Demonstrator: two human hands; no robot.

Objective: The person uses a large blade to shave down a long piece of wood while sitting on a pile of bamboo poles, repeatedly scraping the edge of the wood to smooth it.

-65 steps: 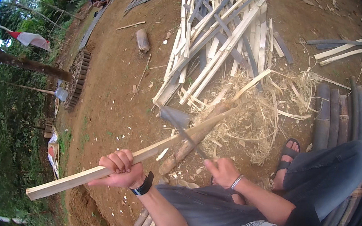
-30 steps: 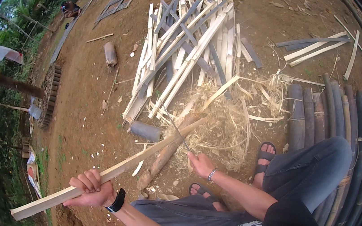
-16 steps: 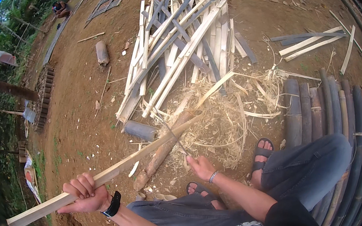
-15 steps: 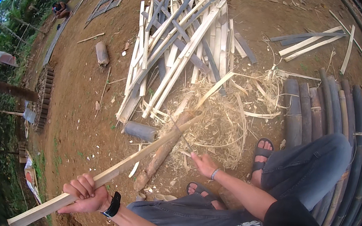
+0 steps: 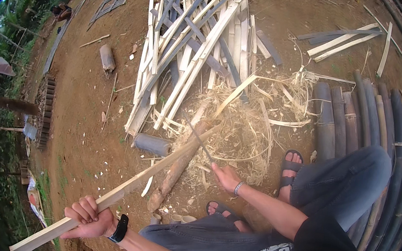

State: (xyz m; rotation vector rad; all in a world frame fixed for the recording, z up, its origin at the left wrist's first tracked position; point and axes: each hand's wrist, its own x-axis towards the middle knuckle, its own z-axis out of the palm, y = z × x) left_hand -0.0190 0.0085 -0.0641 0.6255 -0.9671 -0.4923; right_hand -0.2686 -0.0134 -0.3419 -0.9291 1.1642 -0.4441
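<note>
My left hand (image 5: 88, 217) is wrapped round a long pale split bamboo strip (image 5: 140, 177), which slants up and to the right. Its far part rests across a log (image 5: 172, 178) lying on the ground. In my right hand (image 5: 226, 178) is a knife (image 5: 202, 143) with a thin dark blade, crossing the strip near its far end. The fingers of that hand are closed round the handle, which is mostly hidden. Pale curled bamboo shavings (image 5: 245, 131) lie heaped beyond the blade.
A large pile of split bamboo strips (image 5: 205, 51) lies ahead, with a few more strips (image 5: 344, 45) at the far right. Dark bamboo poles (image 5: 328, 131) are lined up at my right. A short bamboo section (image 5: 152, 144) lies beside the log. One person (image 5: 63, 11) sits far off left.
The view has shifted slightly, so the surroundings sit a little further left and up. Both hands keep their grip, and the knife blade still crosses the strip.
</note>
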